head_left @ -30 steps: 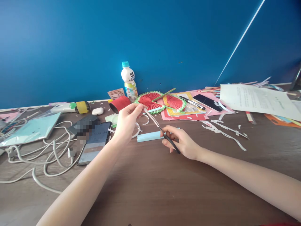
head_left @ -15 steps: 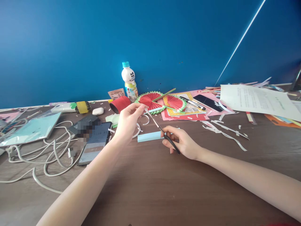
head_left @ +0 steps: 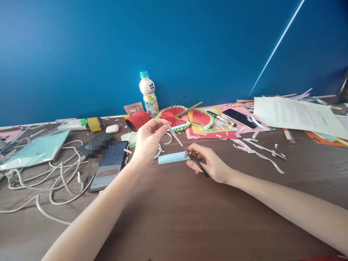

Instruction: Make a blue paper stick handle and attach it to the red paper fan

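Note:
My right hand (head_left: 208,163) is closed around a pair of scissors (head_left: 198,165) with dark handles, its blades pointing up and left. At the blade tips, the thumb and forefinger of my left hand (head_left: 152,139) pinch a thin pale strip that looks like paper (head_left: 176,135). That strip runs along the blades, and its exact edges are hard to make out. Beneath the scissors a folded light blue paper strip (head_left: 172,158) lies on the table. Just beyond the hands are red pleated paper fans (head_left: 174,115) with green edges.
Behind my left hand stand a drink bottle (head_left: 149,96) and a red tube (head_left: 138,120). To the left lie a phone (head_left: 108,166), tangled white cables (head_left: 58,181) and a white earbud case (head_left: 112,129). Paper scraps (head_left: 261,150), a second phone (head_left: 239,118) and a printed sheet (head_left: 293,114) are on the right.
Both hands stay in nearly the same place, still holding the strip and the scissors. The scissor blades look slightly farther apart from the pale strip; the whole view has shifted a little.

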`<state>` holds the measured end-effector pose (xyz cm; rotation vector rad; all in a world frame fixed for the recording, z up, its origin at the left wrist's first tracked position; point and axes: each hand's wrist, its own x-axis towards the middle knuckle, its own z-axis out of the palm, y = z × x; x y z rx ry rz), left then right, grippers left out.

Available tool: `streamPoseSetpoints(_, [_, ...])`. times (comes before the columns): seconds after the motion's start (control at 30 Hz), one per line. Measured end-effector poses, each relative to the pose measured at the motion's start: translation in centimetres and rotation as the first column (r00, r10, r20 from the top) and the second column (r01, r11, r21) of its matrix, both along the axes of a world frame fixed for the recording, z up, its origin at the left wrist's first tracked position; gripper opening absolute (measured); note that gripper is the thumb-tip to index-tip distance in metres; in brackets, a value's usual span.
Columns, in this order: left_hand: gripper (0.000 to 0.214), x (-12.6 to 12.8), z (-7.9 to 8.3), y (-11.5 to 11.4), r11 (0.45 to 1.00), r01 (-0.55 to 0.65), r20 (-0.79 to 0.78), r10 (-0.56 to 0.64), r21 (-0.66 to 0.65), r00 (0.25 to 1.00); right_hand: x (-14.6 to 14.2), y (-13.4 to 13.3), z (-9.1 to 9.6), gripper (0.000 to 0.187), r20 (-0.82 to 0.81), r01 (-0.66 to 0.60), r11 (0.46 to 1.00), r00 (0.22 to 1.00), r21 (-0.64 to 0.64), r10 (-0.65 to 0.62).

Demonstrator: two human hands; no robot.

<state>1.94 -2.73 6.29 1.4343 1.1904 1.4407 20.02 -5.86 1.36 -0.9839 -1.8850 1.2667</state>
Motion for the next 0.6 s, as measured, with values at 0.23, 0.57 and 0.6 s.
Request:
streamPoseSetpoints(0.23, [0.011, 0.29, 0.27, -0.15, 0.991, 0.117, 0.181, -0.104, -0.062, 0.978, 0.1, -0.13, 0.27, 0.021, -0.012, -0.021, 0.999, 1.0, -0.028, 0.02])
streamPoseSetpoints(0.57, [0.012, 0.32, 0.33, -0.15, 0.983, 0.164, 0.227, -0.142, -0.078, 0.963, 0.06, -0.23, 0.52, 0.023, -0.03, -0.026, 0.999, 0.999, -0.032, 0.025])
streamPoseSetpoints(0.6, [0.011, 0.29, 0.35, -0.09, 0.983, 0.17, 0.237, -0.149, -0.071, 0.96, 0.07, -0.23, 0.44, 0.023, -0.028, -0.032, 0.999, 0.999, -0.039, 0.031])
